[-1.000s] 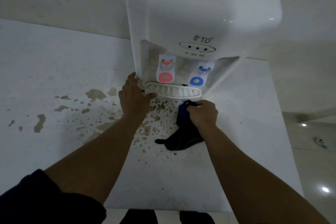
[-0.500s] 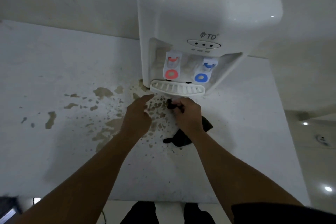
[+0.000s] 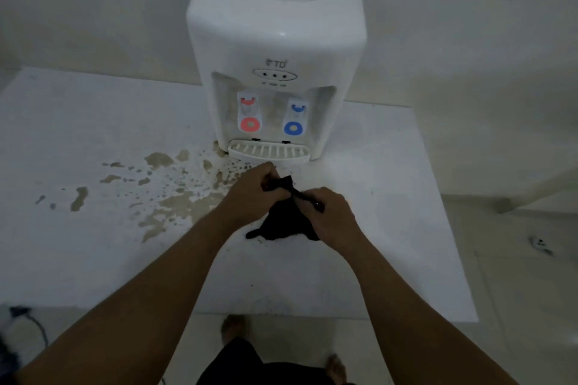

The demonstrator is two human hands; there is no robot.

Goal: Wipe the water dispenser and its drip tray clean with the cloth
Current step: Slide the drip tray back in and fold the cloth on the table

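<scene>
Both hands pinched the dark cloth (image 3: pixel 283 222) between them: the left hand (image 3: pixel 255 194) gripped its upper, bunched end, the right hand (image 3: pixel 331 216) held a twisted fold just beside it, and the loose remainder lay limp on the worktop (image 3: pixel 375 228) beneath them. Just beyond the hands stood the water dispenser (image 3: pixel 276 50), and its drip tray (image 3: pixel 269 151) jutted toward the left knuckles, near but not touching.

The likeliest slip, as I judged it, was knocking the tray loose. It looked like thin slotted plastic simply clipped into the base, so a hard push with a wadded cloth could pop it out. A bunched cloth would also skate over the slots and leave the grime between them. Brownish blotches (image 3: pixel 175 203) spread across the worktop to the left of the hands; dragging the cloth through them first could smear dirt onto the white, glossy, round-cornered casing. The alcove behind the red tap (image 3: pixel 249 116) and blue tap (image 3: pixel 294 119) already looked stained.
</scene>
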